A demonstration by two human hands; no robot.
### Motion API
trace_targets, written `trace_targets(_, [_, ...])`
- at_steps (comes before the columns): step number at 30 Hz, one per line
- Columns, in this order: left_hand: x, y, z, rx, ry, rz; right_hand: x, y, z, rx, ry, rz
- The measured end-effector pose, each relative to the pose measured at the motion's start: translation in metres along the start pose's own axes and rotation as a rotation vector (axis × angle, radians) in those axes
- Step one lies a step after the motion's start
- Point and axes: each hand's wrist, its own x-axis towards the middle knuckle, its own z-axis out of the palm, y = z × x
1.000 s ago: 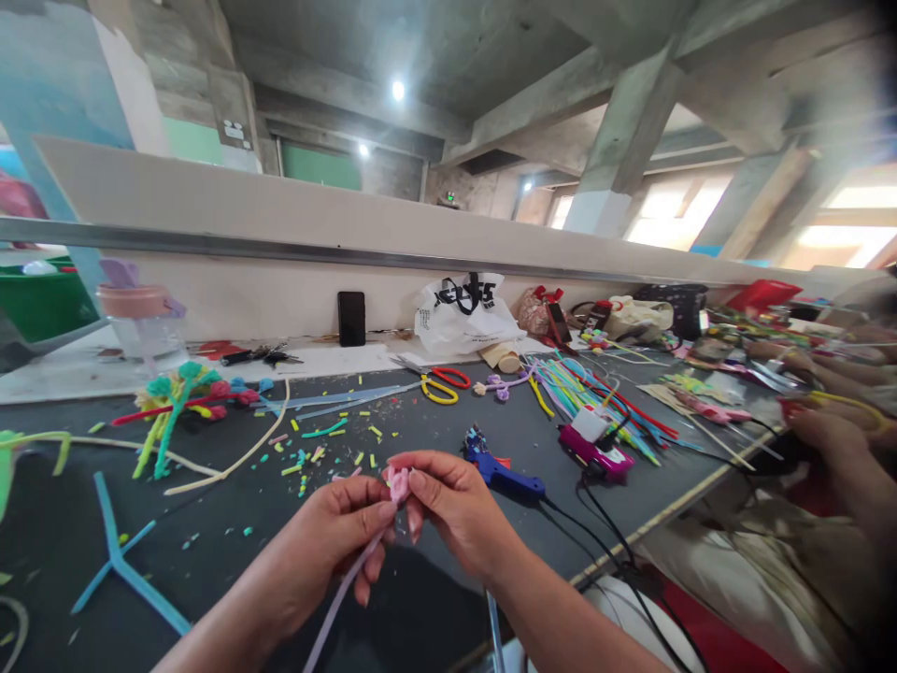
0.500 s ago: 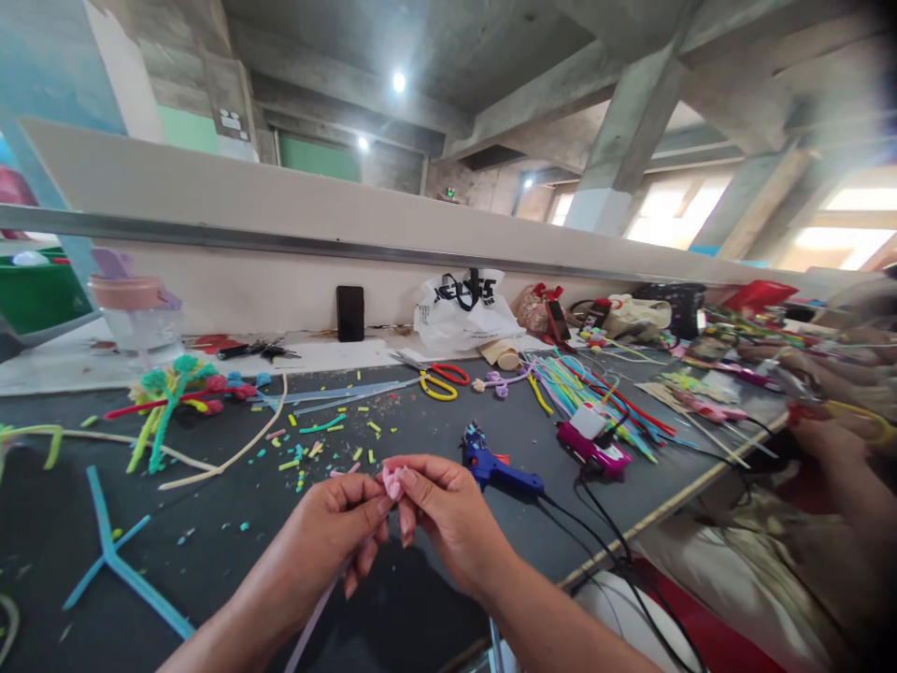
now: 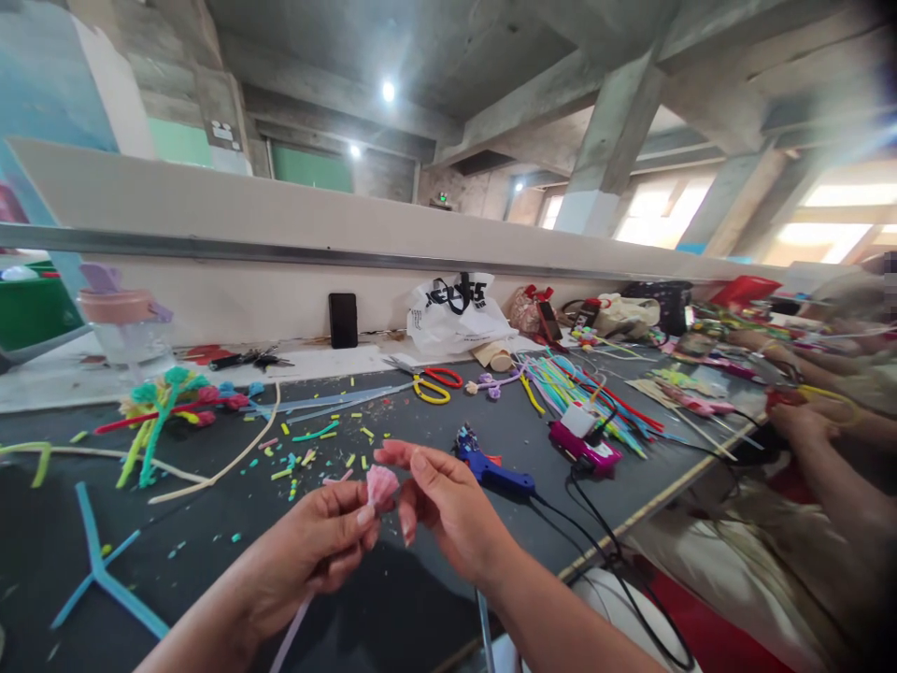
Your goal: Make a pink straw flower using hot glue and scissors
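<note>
My left hand (image 3: 326, 537) pinches a small pink pipe-cleaner flower (image 3: 382, 487) at its base. A pale stem (image 3: 291, 636) trails down below that hand. My right hand (image 3: 448, 505) is just right of the flower, its fingers apart and curved, with nothing held in them. Behind my right hand a blue glue gun (image 3: 494, 467) lies on the dark table (image 3: 392, 608). Small yellow, green and pink cut pieces (image 3: 301, 458) are scattered beyond my left hand.
Scissors with red and yellow handles (image 3: 431, 383) lie farther back, near a bundle of coloured pipe cleaners (image 3: 575, 393). A magenta power strip (image 3: 585, 449) sits right, its cables running off the edge. Bundled pipe-cleaner flowers (image 3: 164, 411) lie left. Another person's hands (image 3: 805, 416) work at far right.
My right hand has let go of the pink flower and drawn slightly away, its fingers opening. The flower's top now shows fully in my left hand. The view has shifted slightly.
</note>
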Motion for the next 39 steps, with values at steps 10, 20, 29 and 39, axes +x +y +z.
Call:
trace_targets(10, [0.002, -0.005, -0.004, -0.024, 0.045, -0.073, -0.002, 0.004, -0.003, -0.085, -0.096, 0.022])
trace_targets(20, [0.000, 0.000, 0.001, -0.011, -0.011, -0.066, 0.000, 0.006, -0.002, -0.253, -0.075, 0.036])
trace_targets(29, [0.003, -0.008, -0.004, -0.051, 0.012, -0.050, 0.000, 0.011, -0.001, -0.204, -0.078, 0.078])
trace_targets(39, [0.005, -0.008, -0.003, 0.020, 0.003, 0.025, -0.001, 0.015, 0.002, -0.136, -0.051, 0.065])
